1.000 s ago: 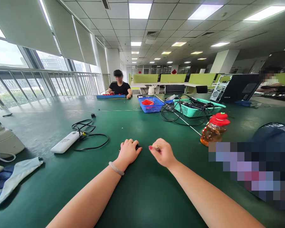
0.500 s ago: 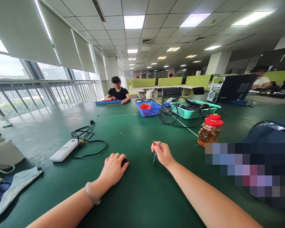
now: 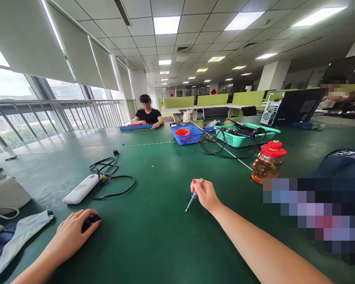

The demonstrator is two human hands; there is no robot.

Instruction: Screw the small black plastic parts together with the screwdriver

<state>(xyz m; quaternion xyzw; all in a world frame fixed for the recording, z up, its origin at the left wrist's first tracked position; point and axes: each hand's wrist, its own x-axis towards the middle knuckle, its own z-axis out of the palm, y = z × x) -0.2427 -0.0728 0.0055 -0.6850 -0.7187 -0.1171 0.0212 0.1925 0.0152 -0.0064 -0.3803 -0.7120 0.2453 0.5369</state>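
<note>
My left hand (image 3: pixel 73 228) is curled over a small black object (image 3: pixel 90 223) low on the left of the green tabletop. Most of that object is hidden under the palm and fingers, so its kind does not show. Toward the middle, my right hand (image 3: pixel 205 194) pinches a slim screwdriver (image 3: pixel 191 201) with a clear bluish handle and a brass-coloured cap, like a voltage tester. Its metal tip slants down to the left, close to the table; contact cannot be made out.
A white power strip (image 3: pixel 82 190) with a black cord lies beyond my left hand, and a glove (image 3: pixel 23 232) beside it. Farther back stand a blue basket (image 3: pixel 187 139), a green basket of cables (image 3: pixel 239 142) and a red-lidded bottle (image 3: pixel 268 165). A person (image 3: pixel 148 114) sits opposite.
My left hand has moved left and nearer to me with the black object. The screwdriver in my right hand now slants more, showing more of its shaft.
</note>
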